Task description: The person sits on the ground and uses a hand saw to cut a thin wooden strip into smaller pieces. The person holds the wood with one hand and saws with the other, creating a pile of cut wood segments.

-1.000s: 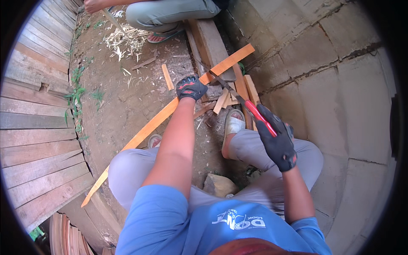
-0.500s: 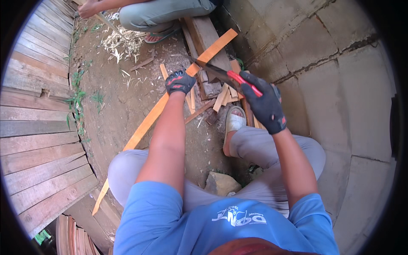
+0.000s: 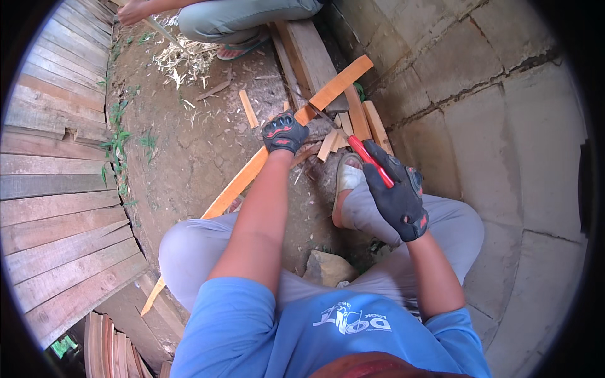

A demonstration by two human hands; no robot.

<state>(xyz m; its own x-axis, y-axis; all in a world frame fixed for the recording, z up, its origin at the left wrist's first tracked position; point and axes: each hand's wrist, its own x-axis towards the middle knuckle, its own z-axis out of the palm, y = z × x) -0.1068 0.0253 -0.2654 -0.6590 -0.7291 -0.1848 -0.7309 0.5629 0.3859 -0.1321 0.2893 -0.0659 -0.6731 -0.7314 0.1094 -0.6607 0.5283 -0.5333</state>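
Observation:
My left hand, in a black glove with red trim, is closed around a long flat wooden strip. The strip runs diagonally from beside my left leg up to the far right. In my gloved right hand is the red handle of a handsaw. Its dark blade slants away to the far left and meets the strip just beyond my left hand. How deep the blade sits in the wood I cannot tell. Beneath the strip's far part lies a thick wooden beam.
Offcuts lie by my right foot, near a stone. A block wall rises on the right, a plank fence on the left. Another person's hand holds a stick at the far left, above wood shavings.
My right hand has drawn the saw back toward me. The strip and my left hand have shifted slightly right and nearer.

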